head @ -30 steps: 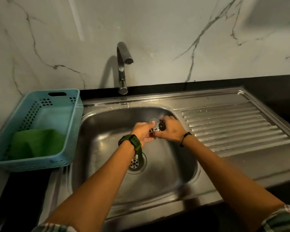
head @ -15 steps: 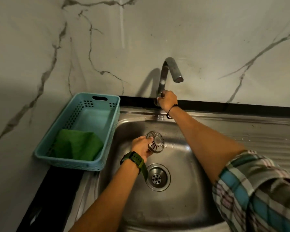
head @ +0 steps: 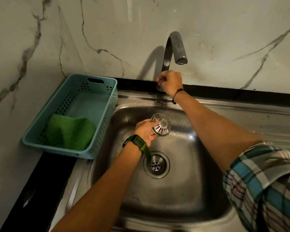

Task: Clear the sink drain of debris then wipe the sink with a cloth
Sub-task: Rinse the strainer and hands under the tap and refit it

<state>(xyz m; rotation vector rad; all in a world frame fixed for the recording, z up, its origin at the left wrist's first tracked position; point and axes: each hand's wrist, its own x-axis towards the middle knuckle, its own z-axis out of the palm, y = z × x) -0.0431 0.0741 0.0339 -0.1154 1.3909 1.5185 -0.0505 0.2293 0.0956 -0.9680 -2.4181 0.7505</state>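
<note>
Head view, slotted steel drain strainer [head: 161, 125] in left hand [head: 145, 131], held over sink [head: 182, 190]

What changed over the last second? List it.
The right hand let go of the strainer and moved up to grip the tap base. The left hand kept holding the strainer over the sink. The cloth stayed in the basket.

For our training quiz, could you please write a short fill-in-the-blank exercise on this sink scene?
1. The left hand holds the metal ____ above the sink.
2. The right hand grips the base of the ____.
3. The green cloth lies in the blue ____.
4. The drain in the sink floor is ____.

Missing words: strainer; faucet; basket; uncovered
</note>
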